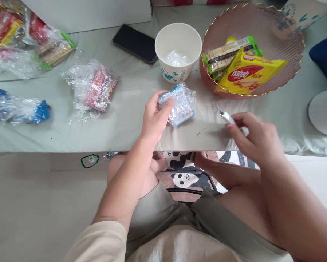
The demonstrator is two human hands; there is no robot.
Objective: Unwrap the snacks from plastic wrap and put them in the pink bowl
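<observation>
My left hand (158, 114) is closed on a small light-blue packet wrapped in clear plastic (180, 107), held just over the cloth in front of the paper cup. Off to the right, my right hand (252, 134) pinches a small white cutter (227, 117) with a metal tip pointing toward the packet. The two are apart. Behind the packet stands a white paper cup (178, 43) with crumpled clear plastic (176, 58) inside. A ribbed pink bowl with a gold rim (285, 76) holds a yellow Nabati wafer pack (244, 74) and green-edged wafer packs (230, 54).
A black phone (135, 43) lies left of the cup. Farther left are a red plastic-wrapped packet (98, 89), a blue wrapped item (18, 105) and a heap of snacks (24, 36). A white round object (326, 111) sits at the right edge.
</observation>
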